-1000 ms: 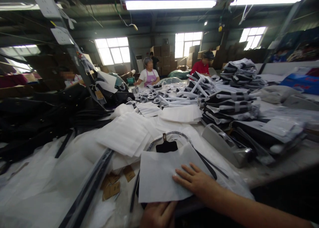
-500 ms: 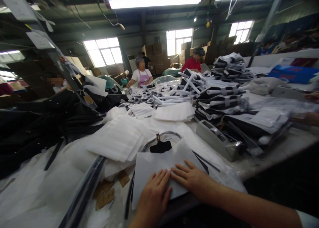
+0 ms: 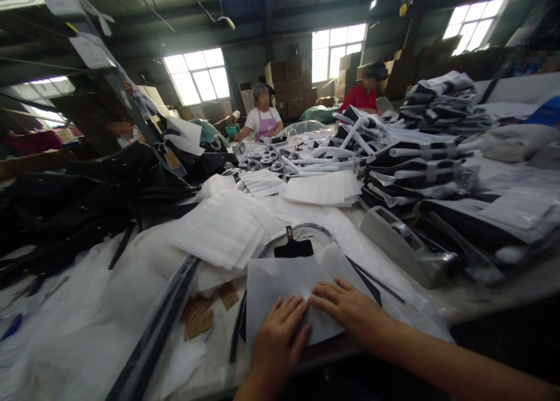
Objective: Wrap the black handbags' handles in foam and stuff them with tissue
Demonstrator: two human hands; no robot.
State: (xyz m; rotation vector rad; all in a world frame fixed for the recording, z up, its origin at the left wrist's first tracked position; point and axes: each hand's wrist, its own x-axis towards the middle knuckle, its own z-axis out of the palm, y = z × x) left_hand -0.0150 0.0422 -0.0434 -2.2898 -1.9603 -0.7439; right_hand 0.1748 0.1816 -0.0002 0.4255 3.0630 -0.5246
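Note:
A white foam sheet (image 3: 280, 278) lies over a black bag (image 3: 375, 289), whose dark edge shows along the sheet's right side. My left hand (image 3: 280, 331) rests on the sheet's lower middle, fingers stretched out. Just to its right, my right hand (image 3: 350, 307) lies flat on the same sheet, and the fingertips of both hands nearly meet. Beyond the sheet's top edge, a black flap with a brown tab (image 3: 294, 247) sticks out. A plastic-wrapped strap (image 3: 321, 229) arcs behind it.
More foam sheets (image 3: 219, 226) lie behind on the left. Brown paper tags (image 3: 199, 325) sit left of the bag. A grey tape dispenser (image 3: 400, 246) stands to the right, near stacked wrapped bags (image 3: 415, 167). Dark bags (image 3: 87, 185) are piled left. Co-workers sit across the table.
The camera view has tilted down and turned left, so the scene sits further right. Both hands stay on the foam sheet, with little visible movement across it.

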